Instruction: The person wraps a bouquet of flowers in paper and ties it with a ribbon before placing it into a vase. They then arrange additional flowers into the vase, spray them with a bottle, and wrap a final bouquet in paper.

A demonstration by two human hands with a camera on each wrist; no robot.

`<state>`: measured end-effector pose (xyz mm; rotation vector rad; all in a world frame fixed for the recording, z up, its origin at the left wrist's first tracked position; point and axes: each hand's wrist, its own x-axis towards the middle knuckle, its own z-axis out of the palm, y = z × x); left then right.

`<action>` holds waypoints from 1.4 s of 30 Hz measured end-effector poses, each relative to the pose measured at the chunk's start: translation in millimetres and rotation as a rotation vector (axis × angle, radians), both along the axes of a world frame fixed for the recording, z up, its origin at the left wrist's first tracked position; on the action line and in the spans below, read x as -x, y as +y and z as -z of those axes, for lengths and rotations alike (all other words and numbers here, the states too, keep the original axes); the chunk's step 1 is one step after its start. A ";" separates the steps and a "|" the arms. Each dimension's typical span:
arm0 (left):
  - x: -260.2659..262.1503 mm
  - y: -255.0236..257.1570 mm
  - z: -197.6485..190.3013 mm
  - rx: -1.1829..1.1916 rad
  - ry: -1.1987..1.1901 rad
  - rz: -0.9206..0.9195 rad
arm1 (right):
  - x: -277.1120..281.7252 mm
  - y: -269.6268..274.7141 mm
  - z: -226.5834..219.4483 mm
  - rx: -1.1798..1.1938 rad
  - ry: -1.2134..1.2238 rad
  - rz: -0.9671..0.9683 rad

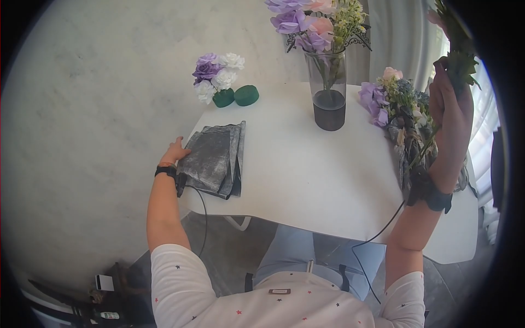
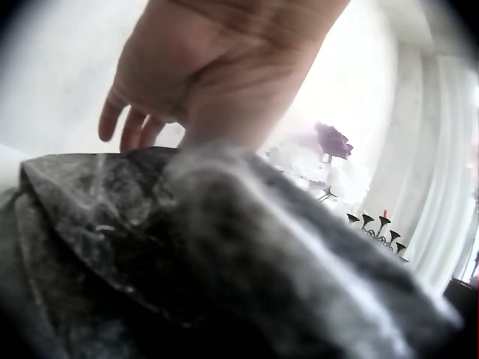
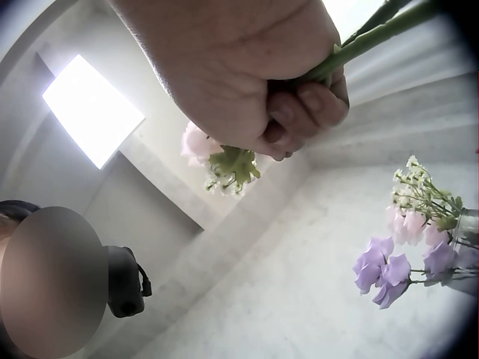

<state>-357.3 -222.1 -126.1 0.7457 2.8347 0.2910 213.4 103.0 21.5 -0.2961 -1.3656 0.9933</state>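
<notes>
On the left part of the white table lies a stack of crinkled dark grey wrapping sheets (image 1: pixel 210 156). My left hand (image 1: pixel 176 150) rests at their left edge with fingers spread. In the left wrist view the sheets (image 2: pixel 112 217) fill the foreground, and that hand (image 2: pixel 194 82) reaches over their far edge. High at the right, my right hand (image 1: pixel 454 106) is raised, gripping artificial flowers by their green stems (image 3: pixel 382 37). In the right wrist view its fingers curl tightly round the stems; a pale pink flower (image 3: pixel 199 144) and green leaf show beyond the fist.
A glass vase (image 1: pixel 328 98) with dark lower contents holds purple and pink flowers (image 1: pixel 311 27). A wrapped bouquet (image 1: pixel 399 106) lies right. Purple and white flowers (image 1: pixel 219 76) stand in green foam beside another foam block (image 1: pixel 246 95). Cables (image 1: pixel 377 235) run from both wrists.
</notes>
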 end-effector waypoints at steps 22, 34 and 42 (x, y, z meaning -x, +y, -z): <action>-83.3 37.7 15.6 0.446 -0.143 0.025 | -21.2 -5.3 -5.9 -0.023 0.056 -0.133; -308.1 139.0 -134.9 -0.698 -0.165 0.794 | 3.3 -8.8 -5.6 -0.007 0.023 -0.383; -425.4 234.1 -109.8 -0.990 -0.857 1.229 | 26.4 -15.1 2.2 0.006 0.010 -0.466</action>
